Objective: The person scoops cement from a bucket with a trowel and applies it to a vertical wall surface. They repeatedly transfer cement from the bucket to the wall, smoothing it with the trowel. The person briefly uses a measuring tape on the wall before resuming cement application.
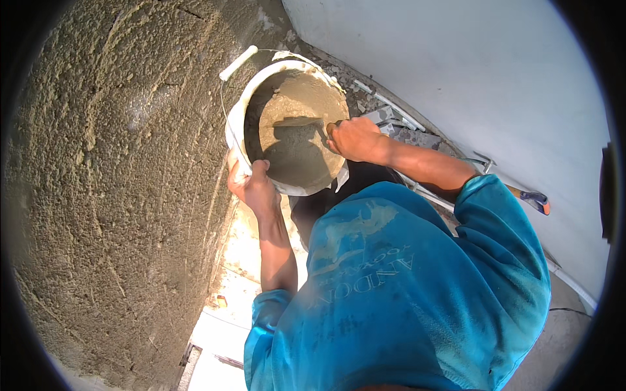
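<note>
A white bucket [237, 124] of wet grey-brown mortar [303, 104] is tilted towards me. Its wire bail, with a white plastic grip [238, 63], lies out to the left. My left hand [254, 186] is closed on the near left rim, thumb inside and fingers outside. Over the right side of the opening, my right hand [355, 139] is closed with its fingers curled at the mortar. Something small and dark shows at those fingertips, but its kind is hidden. A straight ridge and a shadow cross the mortar beside them.
A wall of rough, wet-looking mortar [130, 195] fills the left side. To the right rises a smooth pale wall [482, 72]. Along its foot lie broken rubble [414, 137], white pipes [398, 112] and a tool with an orange and dark handle [536, 201].
</note>
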Tool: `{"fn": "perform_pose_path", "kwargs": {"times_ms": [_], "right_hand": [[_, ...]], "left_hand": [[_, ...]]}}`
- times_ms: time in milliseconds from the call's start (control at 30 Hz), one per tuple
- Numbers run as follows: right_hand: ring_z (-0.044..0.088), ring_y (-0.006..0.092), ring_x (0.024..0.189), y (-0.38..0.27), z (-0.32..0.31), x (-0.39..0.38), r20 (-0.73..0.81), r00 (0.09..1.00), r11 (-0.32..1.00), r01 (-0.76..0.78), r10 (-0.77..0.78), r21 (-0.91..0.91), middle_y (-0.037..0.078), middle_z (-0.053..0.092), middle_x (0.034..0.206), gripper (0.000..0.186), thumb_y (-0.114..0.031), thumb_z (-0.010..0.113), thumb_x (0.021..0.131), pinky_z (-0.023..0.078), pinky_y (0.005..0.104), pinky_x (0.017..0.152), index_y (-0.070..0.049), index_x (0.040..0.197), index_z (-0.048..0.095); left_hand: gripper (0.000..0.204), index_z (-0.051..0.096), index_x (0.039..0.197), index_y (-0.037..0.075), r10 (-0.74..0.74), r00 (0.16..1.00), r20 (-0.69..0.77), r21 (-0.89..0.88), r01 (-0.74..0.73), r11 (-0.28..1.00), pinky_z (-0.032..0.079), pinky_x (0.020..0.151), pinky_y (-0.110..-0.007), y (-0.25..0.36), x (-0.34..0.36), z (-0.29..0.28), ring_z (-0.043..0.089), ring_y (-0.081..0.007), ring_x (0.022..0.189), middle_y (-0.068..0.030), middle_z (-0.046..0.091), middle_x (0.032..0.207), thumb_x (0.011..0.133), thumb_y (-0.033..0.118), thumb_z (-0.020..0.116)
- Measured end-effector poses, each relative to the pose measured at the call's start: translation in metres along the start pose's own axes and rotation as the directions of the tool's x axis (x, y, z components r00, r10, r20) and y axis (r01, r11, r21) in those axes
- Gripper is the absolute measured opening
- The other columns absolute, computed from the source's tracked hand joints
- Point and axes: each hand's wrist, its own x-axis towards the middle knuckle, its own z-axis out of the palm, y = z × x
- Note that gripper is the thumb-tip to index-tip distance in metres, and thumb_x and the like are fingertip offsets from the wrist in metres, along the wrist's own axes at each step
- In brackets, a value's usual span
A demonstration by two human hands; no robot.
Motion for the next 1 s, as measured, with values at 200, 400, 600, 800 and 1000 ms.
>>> {"fn": "perform_pose_path", "kwargs": {"times_ms": [200,400,600,800,1000], "right_hand": [[0.070,0.0418,0.073,0.023,-0.035,-0.032,0.016,0.993,0.981,-0.117,0.116,0.155,0.023,0.068,0.074,0.046,-0.037,0.051,0.098,0.056,0.0498,0.068,0.004,0.088,0.067],[0.057,0.0227,0.047,0.010,-0.030,-0.027,0.390,0.918,0.471,-0.311,-0.077,0.825,0.012,0.057,0.062,0.041,-0.040,0.054,0.098,0.046,0.0365,0.044,-0.001,0.087,0.059],[0.043,0.0087,0.038,0.009,-0.055,-0.027,0.366,0.865,-0.177,-0.442,-0.342,0.879,-0.001,0.040,0.057,0.042,-0.043,0.058,0.098,0.036,0.0244,0.034,-0.006,0.078,0.050],[0.047,0.0114,0.043,0.004,-0.128,-0.001,-0.159,0.948,-0.364,0.050,-0.275,0.930,0.003,0.044,0.063,0.034,-0.036,0.053,0.103,0.042,0.0270,0.041,-0.005,0.087,0.052],[0.063,0.0225,0.057,-0.028,-0.202,0.094,-0.908,0.119,0.628,0.685,0.401,0.368,0.008,0.065,0.074,0.028,-0.034,0.064,0.097,0.049,0.0386,0.053,-0.007,0.099,0.059]], "left_hand": [[0.036,0.069,0.098,-0.013,0.433,0.879,0.200,0.257,-0.473,0.843,0.045,0.096,-0.034,0.006,0.021,0.032,0.061,-0.0241,0.110,-0.0184,0.062,0.122,0.065,-0.007,0.054],[0.035,0.067,0.101,-0.014,0.469,0.824,0.318,0.206,-0.543,0.814,0.045,0.098,-0.033,0.022,0.027,0.070,0.063,-0.0279,0.112,-0.0201,0.066,0.117,0.069,-0.005,0.057],[0.045,0.057,0.126,-0.007,0.082,0.997,0.006,-0.056,-0.081,0.995,0.053,0.079,-0.031,0.026,0.040,0.063,0.064,-0.0198,0.090,-0.0112,0.064,0.109,0.082,0.001,0.063],[0.045,0.051,0.134,-0.004,-0.093,0.994,-0.054,-0.311,0.072,0.948,0.057,0.085,-0.038,0.012,0.036,0.036,0.066,-0.0244,0.098,-0.0145,0.063,0.118,0.090,-0.001,0.058],[0.047,0.055,0.128,-0.005,-0.066,0.969,-0.237,-0.090,0.046,0.995,0.055,0.086,-0.035,-0.001,0.008,-0.005,0.067,-0.0241,0.097,-0.0145,0.065,0.114,0.082,-0.011,0.057]]}}
